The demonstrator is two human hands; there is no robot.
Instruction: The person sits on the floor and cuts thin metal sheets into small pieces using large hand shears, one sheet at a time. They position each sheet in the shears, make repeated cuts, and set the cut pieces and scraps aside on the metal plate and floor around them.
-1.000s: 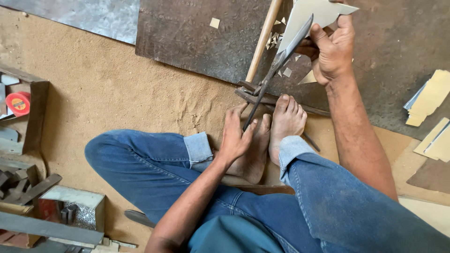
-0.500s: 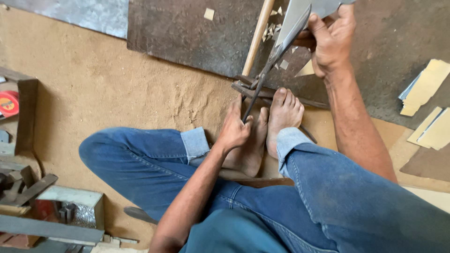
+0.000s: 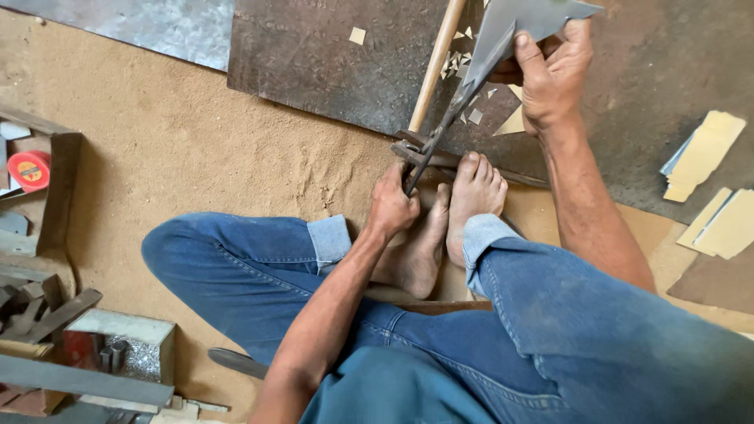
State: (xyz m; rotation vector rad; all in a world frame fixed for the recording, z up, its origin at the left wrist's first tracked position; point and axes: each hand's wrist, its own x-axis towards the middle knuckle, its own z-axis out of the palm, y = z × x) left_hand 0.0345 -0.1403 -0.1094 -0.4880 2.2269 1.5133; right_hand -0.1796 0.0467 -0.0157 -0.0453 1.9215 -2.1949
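Still clenching shears' handle [image 3: 416, 169] in left hand [image 3: 393, 206]; right hand [image 3: 554, 74] now feeding metal sheet [image 3: 510, 23] deeper, cutting progressing.

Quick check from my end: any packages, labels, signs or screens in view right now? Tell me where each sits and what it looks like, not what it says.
Round red tape-measure case: far left, in a wooden tray; it carries a yellow label with dark print.
Stacked flat yellow card pieces: far right on the dark sheet, plain, no label visible.
No signs or screens in view.
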